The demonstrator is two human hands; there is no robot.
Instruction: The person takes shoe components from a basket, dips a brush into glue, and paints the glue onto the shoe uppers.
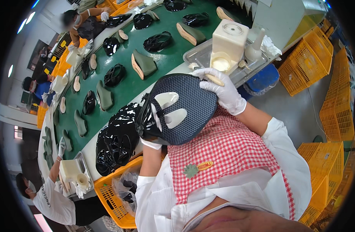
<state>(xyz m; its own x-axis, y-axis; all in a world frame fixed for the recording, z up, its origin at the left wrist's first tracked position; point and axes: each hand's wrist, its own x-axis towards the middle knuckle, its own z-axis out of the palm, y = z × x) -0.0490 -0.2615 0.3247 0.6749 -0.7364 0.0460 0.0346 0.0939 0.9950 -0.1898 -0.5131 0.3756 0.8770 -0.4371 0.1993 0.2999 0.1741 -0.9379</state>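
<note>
The person's white-gloved right hand [225, 92] is closed around a slim pale wooden handle [215, 80], its fingers meeting the upper right edge of a broad, rounded, dark blue textured panel [198, 104]. This panel is tilted in front of a red-and-white checked cloth apron [231, 152], beside the near edge of a long green-topped table [166, 56]. Two cream elongated patches [176, 118] show on its face, and glossy black material [146, 120] adjoins its left side. The white-gloved left hand [150, 144] is at the lower left, mostly hidden beneath that material; whether its fingers are clamped or apart cannot be told.

Just left of the held piece, a heap of shiny black shoe uppers [117, 141] lies along the table's pale border. Near the right hand, a clear grey plastic tray [196, 56] carries a squarish white plastic container [230, 38], a round cream cup [221, 63] and a white nozzle bottle [254, 50].
</note>
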